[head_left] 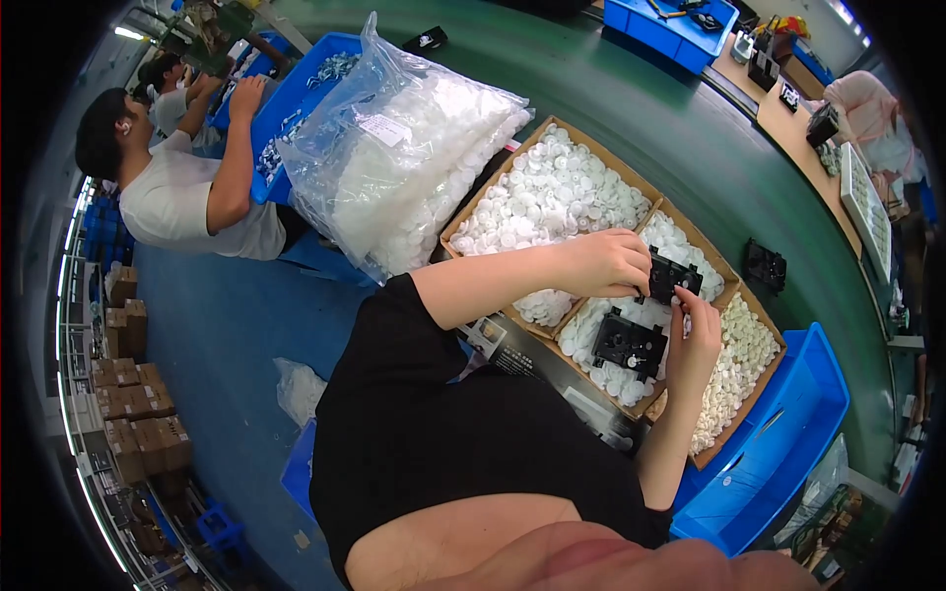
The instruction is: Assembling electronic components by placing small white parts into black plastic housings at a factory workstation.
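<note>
My left hand [613,263] is closed on the left edge of a black plastic frame [671,280], holding it above a cardboard box of small white plastic discs [674,239]. The fingers of my right hand [698,327] are bent and pinched together at the frame's lower face. Whatever lies between those fingertips is too small to make out. Just below, a second black plastic frame [628,342] with a small white piece on it rests on white discs. Cream-coloured small parts [739,364] fill a box section beside my right wrist.
Left of the boxes [545,335] stands a big clear bag [394,158] of white parts. An empty-looking blue bin [778,443] is at the right. Another black frame [765,264] lies on the green conveyor surface [591,74]. A co-worker [197,187] works at a blue bin [305,108], upper left.
</note>
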`<act>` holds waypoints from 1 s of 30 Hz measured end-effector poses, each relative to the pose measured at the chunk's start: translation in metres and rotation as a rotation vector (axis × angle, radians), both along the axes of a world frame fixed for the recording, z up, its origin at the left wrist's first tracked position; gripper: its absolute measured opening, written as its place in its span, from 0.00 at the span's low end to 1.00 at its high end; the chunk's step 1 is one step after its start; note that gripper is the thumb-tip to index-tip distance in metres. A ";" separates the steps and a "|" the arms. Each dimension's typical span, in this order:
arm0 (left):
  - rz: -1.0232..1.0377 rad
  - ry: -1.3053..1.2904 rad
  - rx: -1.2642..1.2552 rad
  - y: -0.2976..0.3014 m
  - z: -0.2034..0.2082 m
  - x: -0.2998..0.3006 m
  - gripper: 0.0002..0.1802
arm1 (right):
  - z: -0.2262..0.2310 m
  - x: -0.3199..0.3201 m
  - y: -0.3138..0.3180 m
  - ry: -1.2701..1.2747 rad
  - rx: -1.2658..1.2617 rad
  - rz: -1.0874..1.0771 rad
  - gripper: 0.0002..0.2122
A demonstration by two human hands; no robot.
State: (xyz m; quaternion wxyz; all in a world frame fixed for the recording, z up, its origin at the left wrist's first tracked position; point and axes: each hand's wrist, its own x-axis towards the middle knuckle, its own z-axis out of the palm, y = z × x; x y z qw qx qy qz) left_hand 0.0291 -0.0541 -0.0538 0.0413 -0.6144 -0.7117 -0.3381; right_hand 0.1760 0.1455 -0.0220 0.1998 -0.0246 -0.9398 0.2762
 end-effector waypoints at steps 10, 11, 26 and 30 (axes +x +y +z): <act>-0.004 -0.005 0.016 0.001 0.001 -0.001 0.06 | -0.004 0.003 0.004 0.021 0.020 -0.039 0.12; -0.005 -0.003 0.018 0.001 0.001 -0.001 0.05 | -0.004 0.003 0.005 0.018 0.009 -0.039 0.12; -0.001 -0.023 0.044 0.002 0.003 0.002 0.05 | -0.011 -0.001 0.011 0.077 0.082 -0.006 0.10; -0.036 -0.054 0.053 0.005 0.005 -0.003 0.07 | -0.012 -0.002 0.010 0.079 -0.027 -0.015 0.08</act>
